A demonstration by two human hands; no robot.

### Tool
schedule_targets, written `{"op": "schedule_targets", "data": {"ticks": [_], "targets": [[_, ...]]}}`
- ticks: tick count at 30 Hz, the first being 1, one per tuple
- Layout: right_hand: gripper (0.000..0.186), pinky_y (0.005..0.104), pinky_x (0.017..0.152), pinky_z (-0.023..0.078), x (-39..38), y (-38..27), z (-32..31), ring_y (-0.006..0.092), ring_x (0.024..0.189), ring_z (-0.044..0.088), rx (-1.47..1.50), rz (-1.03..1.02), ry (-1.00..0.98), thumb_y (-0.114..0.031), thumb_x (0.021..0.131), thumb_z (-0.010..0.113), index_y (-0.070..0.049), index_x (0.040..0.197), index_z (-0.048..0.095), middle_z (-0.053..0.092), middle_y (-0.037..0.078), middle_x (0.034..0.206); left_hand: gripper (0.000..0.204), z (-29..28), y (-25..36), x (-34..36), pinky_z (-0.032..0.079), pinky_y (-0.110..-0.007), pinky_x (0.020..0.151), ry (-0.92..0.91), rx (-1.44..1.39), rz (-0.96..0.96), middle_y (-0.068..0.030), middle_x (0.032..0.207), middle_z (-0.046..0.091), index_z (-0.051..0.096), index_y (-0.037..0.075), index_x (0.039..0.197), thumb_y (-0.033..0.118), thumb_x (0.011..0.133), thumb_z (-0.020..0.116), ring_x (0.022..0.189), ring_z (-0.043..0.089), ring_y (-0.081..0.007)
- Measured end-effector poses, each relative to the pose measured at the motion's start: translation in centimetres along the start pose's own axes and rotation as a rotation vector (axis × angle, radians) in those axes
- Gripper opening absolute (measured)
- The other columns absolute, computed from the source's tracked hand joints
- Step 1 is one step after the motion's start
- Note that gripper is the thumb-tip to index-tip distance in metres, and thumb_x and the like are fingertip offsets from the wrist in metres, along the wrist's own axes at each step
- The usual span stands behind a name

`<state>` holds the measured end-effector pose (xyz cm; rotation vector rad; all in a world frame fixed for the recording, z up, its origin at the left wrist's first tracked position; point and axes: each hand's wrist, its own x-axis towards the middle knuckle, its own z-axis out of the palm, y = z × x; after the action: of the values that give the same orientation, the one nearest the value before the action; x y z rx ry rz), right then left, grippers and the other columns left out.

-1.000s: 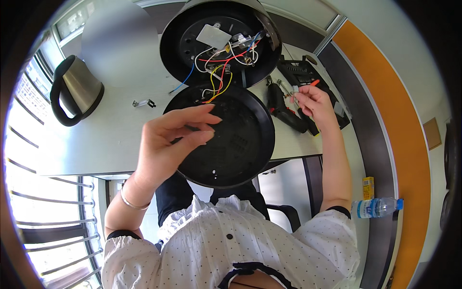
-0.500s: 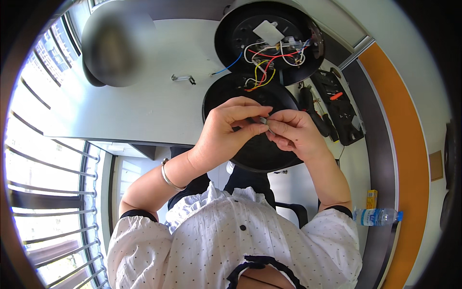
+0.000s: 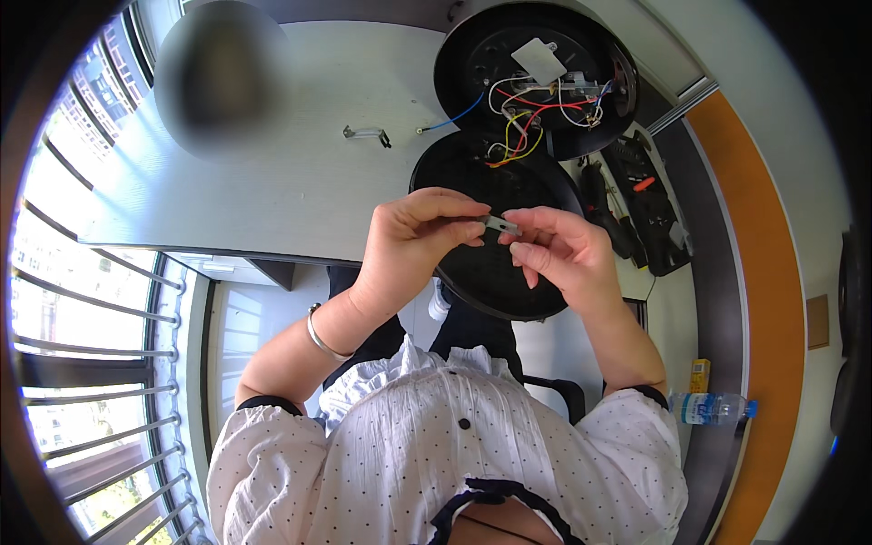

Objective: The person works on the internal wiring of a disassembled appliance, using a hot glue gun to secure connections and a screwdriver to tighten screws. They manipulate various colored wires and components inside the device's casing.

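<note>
My left hand [image 3: 409, 245] pinches a small silver metal piece [image 3: 500, 224] above the lower black round shell [image 3: 481, 277]. My right hand [image 3: 572, 259] is at the piece's right end, fingertips near or touching it, its thumb spread away from the index finger. Behind my hands, the upper black shell [image 3: 459, 68] holds a white plate [image 3: 540, 61] and red, white, blue and yellow wires [image 3: 522, 118] that trail into the lower shell. A small metal bracket [image 3: 366, 136] lies on the white table [image 3: 300, 191], left of a loose blue wire end.
An open black tool case [image 3: 649, 200] and tools [image 3: 595, 204] lie at the right. Beside my right elbow are a yellow box [image 3: 699, 375] and a water bottle [image 3: 708, 409]. A blurred round patch covers the back left. A barred window [image 3: 100, 363] runs along the left.
My right hand has come from the tools to meet my left hand at the small metal piece. Since half a second ago, its thumb has moved away, exposing more of the piece.
</note>
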<state>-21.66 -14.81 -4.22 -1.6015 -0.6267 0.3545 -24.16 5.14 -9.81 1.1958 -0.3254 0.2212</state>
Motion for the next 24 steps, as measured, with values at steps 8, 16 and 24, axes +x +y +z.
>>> {"op": "schedule_targets", "data": {"ticks": [8, 16, 24], "targets": [[0.020, 0.0187, 0.054, 0.048, 0.2, 0.6, 1.3, 0.0106, 0.073, 0.062, -0.240, -0.220, 0.098, 0.003, 0.087, 0.061, 0.003, 0.107, 0.063, 0.064, 0.010, 0.092, 0.015, -0.2, 0.1, 0.0, 0.057, -0.027, 0.071, 0.012, -0.141, -0.155, -0.0119, 0.087, 0.066, 0.067, -0.007, 0.099, -0.002, 0.086, 0.063, 0.079, 0.066, -0.0176], [0.012, 0.0170, 0.050, 0.045, 0.5, 1.0, 1.7, 0.0081, 0.066, 0.062, -0.195, -0.209, 0.214, -0.002, 0.089, 0.063, 0.001, 0.100, 0.065, 0.067, 0.007, 0.085, 0.019, -0.5, -0.5, -0.2, 0.056, -0.025, 0.076, -0.063, -0.158, -0.120, -0.0097, 0.095, 0.065, 0.066, -0.006, 0.103, -0.004, 0.084, 0.064, 0.083, 0.065, -0.0151], [0.012, 0.0184, 0.051, 0.045, 0.9, 1.7, 1.3, 0.0099, 0.066, 0.061, -0.111, -0.131, 0.211, -0.004, 0.090, 0.062, 0.001, 0.100, 0.063, 0.067, 0.008, 0.086, 0.017, -0.4, -0.3, 0.4, 0.055, -0.027, 0.072, -0.040, -0.105, -0.104, -0.0125, 0.096, 0.064, 0.066, -0.008, 0.100, -0.007, 0.083, 0.063, 0.079, 0.064, -0.0178]]}}
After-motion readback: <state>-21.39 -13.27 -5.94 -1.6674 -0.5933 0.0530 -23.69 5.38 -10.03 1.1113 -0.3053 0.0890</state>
